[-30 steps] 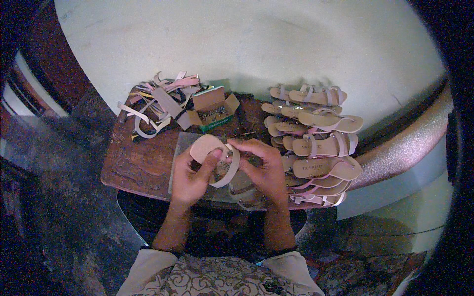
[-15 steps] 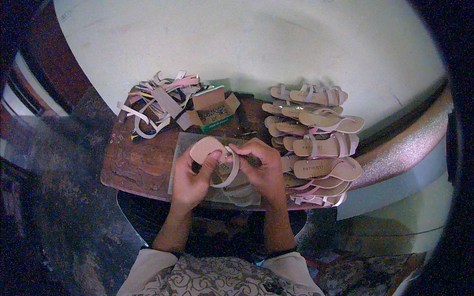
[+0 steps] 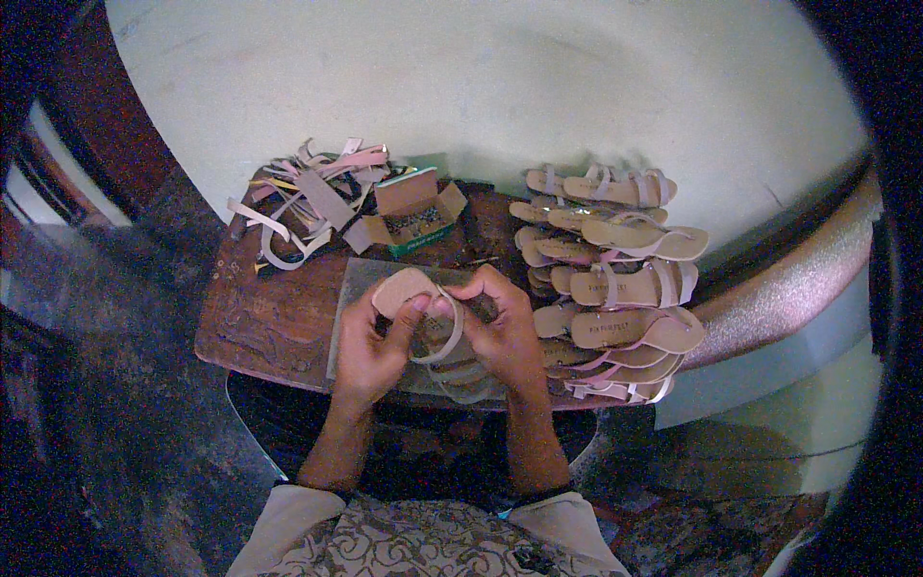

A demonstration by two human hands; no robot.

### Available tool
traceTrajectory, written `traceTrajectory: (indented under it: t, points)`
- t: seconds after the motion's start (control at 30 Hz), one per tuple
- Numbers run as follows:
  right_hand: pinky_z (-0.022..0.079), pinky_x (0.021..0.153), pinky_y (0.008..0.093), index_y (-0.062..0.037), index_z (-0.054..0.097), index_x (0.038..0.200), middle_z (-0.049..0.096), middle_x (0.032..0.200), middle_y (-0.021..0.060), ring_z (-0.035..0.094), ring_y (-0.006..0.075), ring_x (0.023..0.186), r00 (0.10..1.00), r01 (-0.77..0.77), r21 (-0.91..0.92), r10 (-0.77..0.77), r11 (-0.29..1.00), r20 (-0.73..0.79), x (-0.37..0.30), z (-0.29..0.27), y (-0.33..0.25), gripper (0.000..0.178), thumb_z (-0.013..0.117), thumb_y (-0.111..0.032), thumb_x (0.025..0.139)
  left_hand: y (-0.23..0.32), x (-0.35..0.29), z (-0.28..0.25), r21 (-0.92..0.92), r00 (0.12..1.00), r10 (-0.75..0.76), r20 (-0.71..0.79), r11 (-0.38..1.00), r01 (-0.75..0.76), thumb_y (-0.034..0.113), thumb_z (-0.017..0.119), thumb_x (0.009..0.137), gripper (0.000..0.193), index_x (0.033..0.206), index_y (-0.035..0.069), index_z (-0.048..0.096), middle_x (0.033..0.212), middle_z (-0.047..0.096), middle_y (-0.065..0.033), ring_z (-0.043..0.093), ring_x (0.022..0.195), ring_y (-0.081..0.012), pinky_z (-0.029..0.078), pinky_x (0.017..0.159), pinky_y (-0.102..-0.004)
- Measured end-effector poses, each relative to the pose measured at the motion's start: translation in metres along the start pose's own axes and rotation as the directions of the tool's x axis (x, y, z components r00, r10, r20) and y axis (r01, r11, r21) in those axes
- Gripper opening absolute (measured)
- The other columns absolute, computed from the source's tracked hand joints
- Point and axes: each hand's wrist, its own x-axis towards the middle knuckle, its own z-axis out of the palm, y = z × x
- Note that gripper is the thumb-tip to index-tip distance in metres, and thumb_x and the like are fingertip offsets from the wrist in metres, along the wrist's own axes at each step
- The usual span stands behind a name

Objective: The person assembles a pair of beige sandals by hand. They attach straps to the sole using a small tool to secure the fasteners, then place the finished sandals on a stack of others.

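Note:
A beige sandal (image 3: 400, 287) with a pale strap (image 3: 455, 335) looping off it is held between my two hands over the front of the table. My left hand (image 3: 370, 351) is closed around the sole's left side, its thumb pressed on the top face. My right hand (image 3: 502, 332) is closed at the sole's right edge, its thumb and forefinger at the strap's upper end. The sandal's far part is partly hidden by fingers and strap. Beneath the hands lies a flat grey slab (image 3: 353, 279).
A brown wooden table (image 3: 260, 332) stands against a pale wall. Loose straps (image 3: 312, 192) are heaped at its back left, beside an open green box (image 3: 423, 238) of small metal pieces. Stacked sandals (image 3: 615, 288) line the right side, near a glittery roll (image 3: 769, 298).
My right hand has shifted slightly left and its fingers have drawn in closer to the sandal's edge. The left hand keeps its hold, almost still.

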Motion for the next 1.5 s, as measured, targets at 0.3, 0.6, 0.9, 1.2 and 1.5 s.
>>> traceTrajectory:
  t: [0.3,0.6,0.9,1.2,1.5]
  points:
    - [0.048,0.077,0.0301,-0.0019,0.061,0.090,0.064,0.088,0.0068,0.060,0.0155,0.084,0.981,-0.123,0.135,0.100,0.983,0.165,0.006,-0.003,0.005,0.015,0.068,-0.011,0.081,-0.005,0.003,-0.009,-0.106,0.997,-0.049,0.060,0.993,0.055,0.015,0.062,0.090,0.019,0.103,0.000,0.062,0.093,0.067,-0.0048,0.062,0.086,-0.0119,0.048,0.077,-0.0267]
    - [0.043,0.067,0.0234,-0.0045,0.057,0.081,0.058,0.081,-0.0011,0.051,0.0065,0.077,0.978,-0.067,0.086,0.048,0.994,0.202,0.006,-0.004,0.009,0.015,0.070,-0.011,0.081,-0.012,0.004,-0.010,-0.044,0.985,-0.129,0.116,0.990,0.135,0.015,0.063,0.090,0.016,0.100,0.003,0.063,0.092,0.067,-0.0032,0.060,0.084,-0.0105,0.047,0.074,-0.0264]
    - [0.046,0.075,0.0251,-0.0040,0.063,0.093,0.063,0.089,0.0039,0.057,0.0103,0.084,0.957,-0.170,0.040,0.155,0.985,0.247,0.000,-0.014,0.010,0.015,0.070,-0.011,0.081,-0.022,0.006,-0.013,-0.074,0.984,-0.099,0.151,0.991,0.111,0.015,0.065,0.088,0.017,0.099,0.003,0.063,0.091,0.066,-0.0027,0.061,0.081,-0.0103,0.048,0.072,-0.0268]
    - [0.047,0.087,0.0298,-0.0029,0.059,0.113,0.063,0.106,0.0069,0.059,0.0146,0.097,0.952,-0.295,0.004,0.295,0.955,-0.081,-0.055,-0.062,-0.004,0.032,0.067,-0.007,0.082,-0.043,0.026,-0.027,-0.552,0.956,-0.157,-0.247,0.834,-0.006,0.013,0.060,0.091,0.016,0.102,0.002,0.060,0.096,0.066,-0.0055,0.063,0.085,-0.0140,0.051,0.074,-0.0273]
    - [0.050,0.081,0.0289,-0.0026,0.057,0.115,0.066,0.098,0.0064,0.063,0.0155,0.088,0.873,-0.487,-0.021,0.486,0.873,-0.029,-0.093,-0.087,0.013,0.033,0.066,-0.004,0.083,-0.057,0.016,0.001,-0.630,0.953,-0.247,-0.175,0.772,0.084,0.012,0.057,0.092,0.019,0.107,0.001,0.058,0.100,0.064,-0.0078,0.063,0.086,-0.0169,0.051,0.076,-0.0293]
